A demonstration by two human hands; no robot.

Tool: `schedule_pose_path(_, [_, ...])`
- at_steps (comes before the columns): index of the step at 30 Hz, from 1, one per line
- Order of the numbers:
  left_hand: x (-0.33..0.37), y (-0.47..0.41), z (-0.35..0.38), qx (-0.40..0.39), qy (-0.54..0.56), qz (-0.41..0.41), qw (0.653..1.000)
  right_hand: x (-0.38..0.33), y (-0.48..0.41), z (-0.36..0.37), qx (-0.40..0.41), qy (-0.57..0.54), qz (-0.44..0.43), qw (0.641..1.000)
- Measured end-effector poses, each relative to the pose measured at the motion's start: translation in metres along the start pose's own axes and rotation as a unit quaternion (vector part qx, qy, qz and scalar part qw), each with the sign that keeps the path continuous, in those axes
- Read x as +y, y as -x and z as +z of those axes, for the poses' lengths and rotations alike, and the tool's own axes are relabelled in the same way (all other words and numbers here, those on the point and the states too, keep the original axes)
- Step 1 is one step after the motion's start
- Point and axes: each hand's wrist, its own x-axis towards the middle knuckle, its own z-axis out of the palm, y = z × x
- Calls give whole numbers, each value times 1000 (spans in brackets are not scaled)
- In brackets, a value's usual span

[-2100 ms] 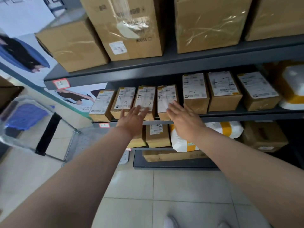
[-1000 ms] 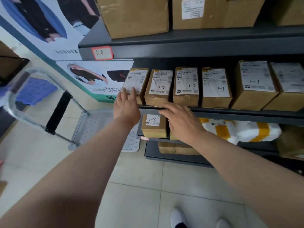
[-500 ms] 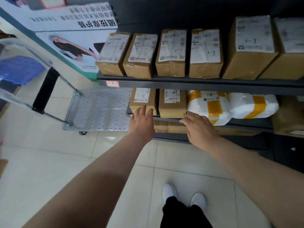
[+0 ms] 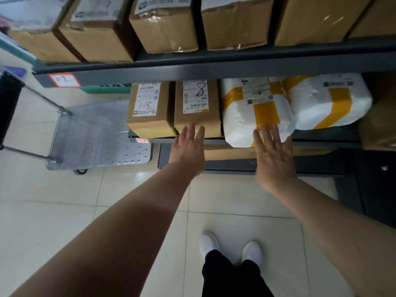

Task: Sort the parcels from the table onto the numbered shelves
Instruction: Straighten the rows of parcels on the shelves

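Brought up to the shelf, the left hand is laid flat on a box, the right hand on a white parcel, fingers straight.

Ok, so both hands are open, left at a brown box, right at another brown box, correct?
Not quite. In the head view the right hand is at a white parcel with yellow tape, not a brown box. The left hand is at the brown box, both open.
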Motion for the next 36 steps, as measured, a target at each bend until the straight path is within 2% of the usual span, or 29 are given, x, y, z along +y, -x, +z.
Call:
schedule_pose_path(4, [3, -34, 2, 20, -14, 3, 1000, 10, -27, 1, -7, 10, -34, 999])
schedule_pose_path(11, [-4, -58, 4, 32, -8, 11, 999, -5, -60, -10, 25, -30, -10, 999])
schedule_pose_path(15, [-9, -69, -2, 11, -9, 25, 1000, -3, -63, -18, 32, -29, -13, 999])
schedule_pose_path(18, [-10, -72, -7, 3, 5, 31, 1000, -6, -66, -23, 78, -36, -12, 996])
schedule_pose_path(20, [-12, -65, -5, 25, 0, 32, 999, -10, -70, -23, 92, -42, -8, 995])
schedule_pose_path(22, [-17, -54, 0, 57, -32, 5, 998, -17, -72, -20, 86, -51, -9, 995])
schedule_pose_path(24, [-29, -43, 6, 67, -36, -66, 995, -28, -71, -18, 94, -69, -35, 993])
schedule_pose_path(27, [-54, -33, 9, 32, -17, -144, 989, -53, -67, -15, 40, -77, -92, 992])
schedule_pose_path(30, [-74, -35, 5, -1, -10, -124, 992, -76, -67, -13, -1, -80, -135, 988])
schedule_pose_path(36, [-71, -34, -6, 1, 21, -112, 993, -72, -59, -16, -14, -89, -126, 988])
